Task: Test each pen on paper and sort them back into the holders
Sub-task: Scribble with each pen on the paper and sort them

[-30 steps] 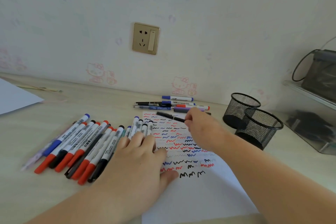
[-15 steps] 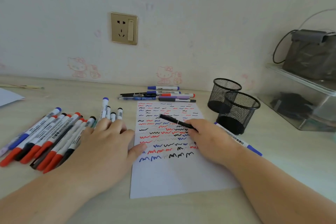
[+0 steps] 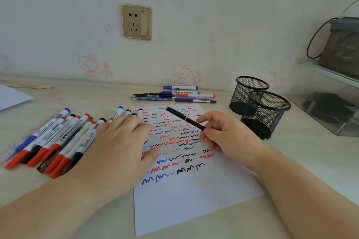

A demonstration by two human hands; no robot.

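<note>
Right hand [image 3: 227, 137] pinching a black pen [image 3: 185, 118] by its near end, fingers curled round it. Long axis running up and left from the grip, far end hovering over the scribbled paper [image 3: 194, 200]. Left hand [image 3: 124, 141] flat, pinning the sheet's edge. Holders [image 3: 266, 110] just right, nearer the pen hand. Probably needs flipping or uncapping first.

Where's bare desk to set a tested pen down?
Bare desk lies right of the paper, in front of the two mesh holders. Another patch sits behind the marker row, towards the wall. Crowded: the marker row under the left hand, and the pen cluster behind the paper. The right hand holds a black pen.
</note>
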